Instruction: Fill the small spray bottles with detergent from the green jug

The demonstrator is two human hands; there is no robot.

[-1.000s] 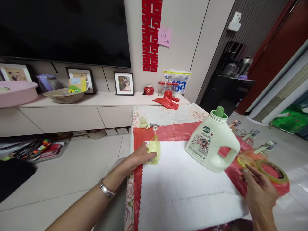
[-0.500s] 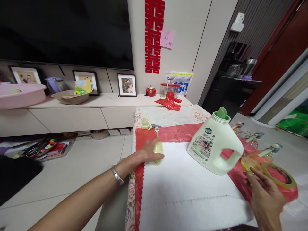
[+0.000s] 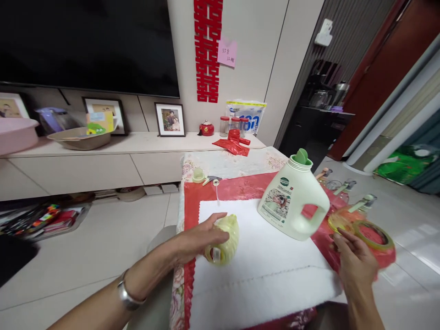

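Observation:
My left hand (image 3: 206,233) is closed around a pale yellow-green ribbed bottle (image 3: 232,236), held tilted above the white cloth (image 3: 261,284). The bottle's lower end faces me. Behind it lies a sprayer head (image 3: 216,183) with a thin tube, beside a pale green cap (image 3: 198,175). My right hand (image 3: 354,256) is at the right edge of the table, fingers pinched beside a clear spray bottle with yellow liquid (image 3: 340,220) and a roll of tape (image 3: 388,243). What those fingertips hold, if anything, is hidden. A large green detergent jug (image 3: 292,197) stands uncapped between my hands.
More spray bottles (image 3: 345,190) stand along the right side. Red plastic sheeting (image 3: 240,189) lies under the cloth. At the back, a red bag (image 3: 233,144) and glass jars with red lids (image 3: 224,126) rest near the cabinet (image 3: 154,162).
My left hand has lifted and tilted the bottle, bringing it nearer to me and leaving the sprayer head behind. My right hand stays beside the yellow spray bottle. The view has shifted rightward.

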